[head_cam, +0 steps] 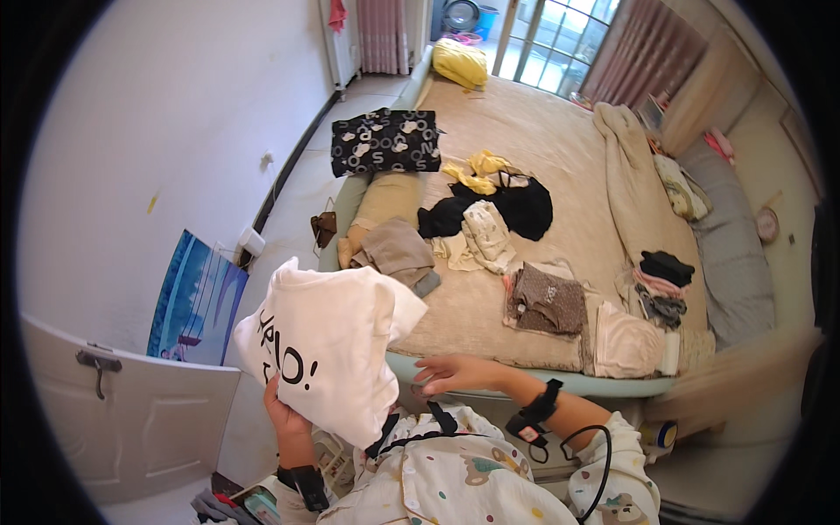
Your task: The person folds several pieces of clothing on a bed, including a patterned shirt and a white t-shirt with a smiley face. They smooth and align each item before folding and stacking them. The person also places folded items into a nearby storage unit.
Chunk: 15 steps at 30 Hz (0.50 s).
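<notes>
My left hand (286, 410) grips a white garment (341, 335) from below, with black lettering on its front. The garment is bunched into a loose folded bundle and held up before me, beside the near left corner of the bed (577, 144). My right hand (456, 374) is apart from the garment, just to its right over the near bed edge, with fingers spread and nothing in it. Beyond the bundle lies a folded taupe garment (394, 252). Right of that, a folded brown patterned garment (548, 298) rests on the bed near a pale pink bra (627, 344).
A black printed bag or folded cloth (386, 141) sits at the bed's left edge. Black clothing (525, 210), yellow cloth (482, 172) and a pale printed garment (487, 233) lie mid-bed. A small stack of clothes (664, 282) stands right. A door (131, 400) is at the left.
</notes>
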Available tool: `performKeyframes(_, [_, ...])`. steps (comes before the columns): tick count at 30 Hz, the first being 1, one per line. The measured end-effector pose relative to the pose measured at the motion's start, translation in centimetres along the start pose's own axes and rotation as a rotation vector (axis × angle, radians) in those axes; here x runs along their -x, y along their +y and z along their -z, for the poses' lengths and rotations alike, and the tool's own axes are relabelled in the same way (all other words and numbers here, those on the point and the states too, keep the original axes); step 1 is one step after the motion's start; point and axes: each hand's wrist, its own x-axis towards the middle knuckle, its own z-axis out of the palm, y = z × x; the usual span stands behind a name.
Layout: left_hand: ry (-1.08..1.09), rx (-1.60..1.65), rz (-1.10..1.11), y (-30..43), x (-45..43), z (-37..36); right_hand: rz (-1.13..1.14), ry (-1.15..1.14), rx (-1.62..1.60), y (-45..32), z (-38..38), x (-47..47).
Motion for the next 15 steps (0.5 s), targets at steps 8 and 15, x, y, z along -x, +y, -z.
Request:
performKeyframes(8, [-0.032,-0.064,0.14,-1.4,-1.3,-2.6,0.293,-0.143,-0.461,-1.9,-4.9,-1.9])
performKeyframes(15, [-0.1,-0.035,0.226,-1.8,-1.2,-2.0,0.361,-0.108,-0.804,-2.1,-5.5,-0.7])
